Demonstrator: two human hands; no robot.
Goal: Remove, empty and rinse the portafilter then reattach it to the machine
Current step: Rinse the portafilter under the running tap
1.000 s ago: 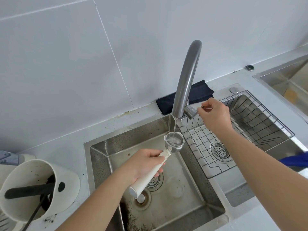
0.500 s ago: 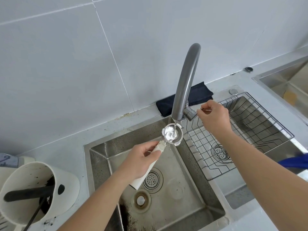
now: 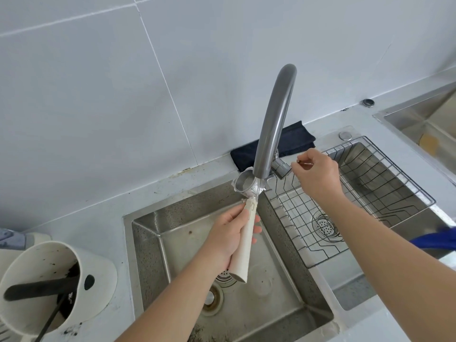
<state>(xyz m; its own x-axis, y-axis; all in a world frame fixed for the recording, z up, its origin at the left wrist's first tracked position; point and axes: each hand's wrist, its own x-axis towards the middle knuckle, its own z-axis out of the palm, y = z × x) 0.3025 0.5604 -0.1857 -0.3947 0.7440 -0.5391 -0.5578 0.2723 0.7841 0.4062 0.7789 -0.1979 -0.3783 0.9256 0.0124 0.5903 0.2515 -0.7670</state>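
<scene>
**mokapete:** Since a second ago the portafilter [image 3: 246, 185] has gone up, right under the tap [image 3: 272, 124] spout now, over the back edge of the sink [image 3: 148, 233].

**grindy_lu:** Yep. Metal basket looks wet, tipped toward the camera, water running down onto the cream handle. Left hand [image 3: 228, 236] is wrapped round that handle, fingers curled. Right hand [image 3: 317, 172] pinches the small tap lever with fingertips, beside the wire rack [image 3: 385, 193].

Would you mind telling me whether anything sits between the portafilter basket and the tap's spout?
Nothing visible does. The left hand holds the portafilter directly under the tap, above the sink. The right hand is off to the side.
</scene>
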